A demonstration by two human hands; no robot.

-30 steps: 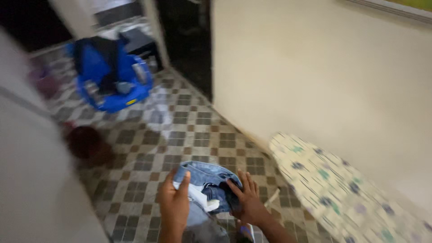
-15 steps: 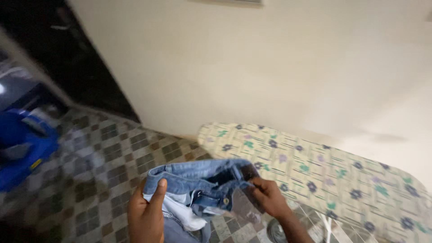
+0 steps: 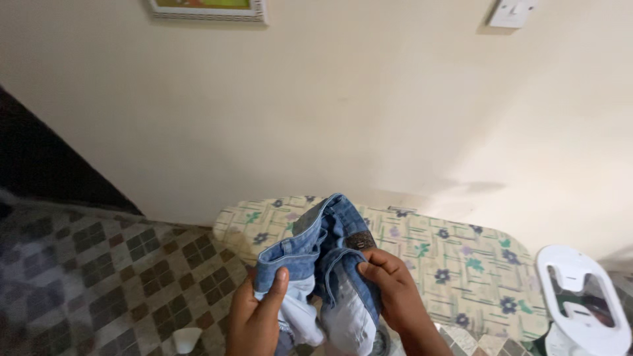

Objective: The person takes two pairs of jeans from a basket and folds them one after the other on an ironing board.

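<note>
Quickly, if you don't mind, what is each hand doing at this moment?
Left hand: closed, gripping the waistband of the blue jeans.
Right hand: closed on the same jeans, on the other side of the waistband.

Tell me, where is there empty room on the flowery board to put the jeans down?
The ironing board is bare from the jeans across to the white iron rest on the right. Its near left end is crowded: the left hand and right hand hold the jeans there.
</note>
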